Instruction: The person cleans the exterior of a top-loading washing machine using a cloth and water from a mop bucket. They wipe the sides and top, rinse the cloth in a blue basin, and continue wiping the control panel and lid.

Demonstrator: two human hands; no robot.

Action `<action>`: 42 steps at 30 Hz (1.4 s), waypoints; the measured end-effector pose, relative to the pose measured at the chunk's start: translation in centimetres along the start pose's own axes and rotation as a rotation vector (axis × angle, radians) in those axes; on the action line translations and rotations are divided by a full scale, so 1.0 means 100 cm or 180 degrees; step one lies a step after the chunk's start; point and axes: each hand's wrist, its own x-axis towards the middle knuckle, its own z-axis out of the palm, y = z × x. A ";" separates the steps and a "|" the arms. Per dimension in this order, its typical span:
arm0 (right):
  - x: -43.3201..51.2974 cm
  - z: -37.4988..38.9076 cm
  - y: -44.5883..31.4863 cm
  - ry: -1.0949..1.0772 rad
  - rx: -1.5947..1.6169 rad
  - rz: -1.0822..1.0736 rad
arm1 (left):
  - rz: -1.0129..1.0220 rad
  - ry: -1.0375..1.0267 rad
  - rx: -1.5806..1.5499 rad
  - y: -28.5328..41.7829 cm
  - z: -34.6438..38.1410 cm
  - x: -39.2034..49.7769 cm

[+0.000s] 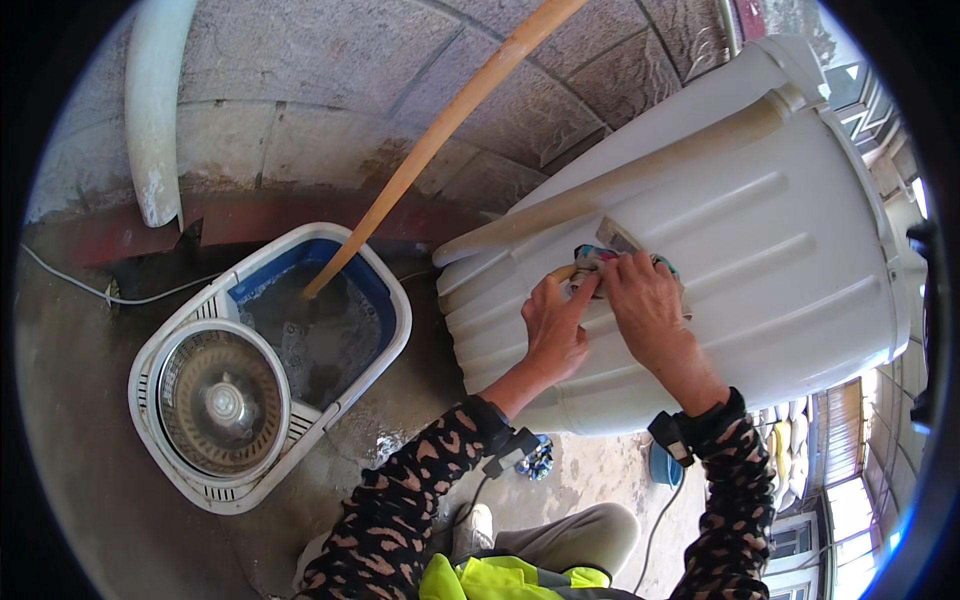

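A crumpled multicoloured cloth [592,259] lies against the side of a large white ribbed plastic casing [750,262]. My left hand [553,330] holds the cloth's near left edge, thumb and finger closed on it. With bent fingers, my right hand [645,300] presses the cloth's right part onto the casing and covers much of it. Just above the cloth shows a greyish label [618,235] on the casing. A small tan piece [564,273] sticks out by my left fingers; what it is I cannot tell. A beige pipe [615,176] runs along the casing above both hands.
On the wet floor to the left stands a mop bucket [375,382] with a round spin basket [225,405] and murky water [330,345]. A wooden pole [442,135] leans in it. Behind are a stone-block wall [315,60] and a white pipe [156,112]. A blue bucket [664,465] stands beyond the casing.
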 end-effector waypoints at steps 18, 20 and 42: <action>0.062 0.197 -0.246 -0.1033 0.1035 -0.0237 | -0.1598 -0.0895 0.0834 -0.276 0.009 -0.145; 0.064 0.208 -0.263 -0.0910 0.1053 -0.0199 | -0.1762 -0.0707 0.0555 -0.302 0.017 -0.154; -0.057 0.016 -0.047 -0.0077 0.0049 -0.0284 | -0.0151 -0.0394 -0.0475 -0.023 0.004 -0.083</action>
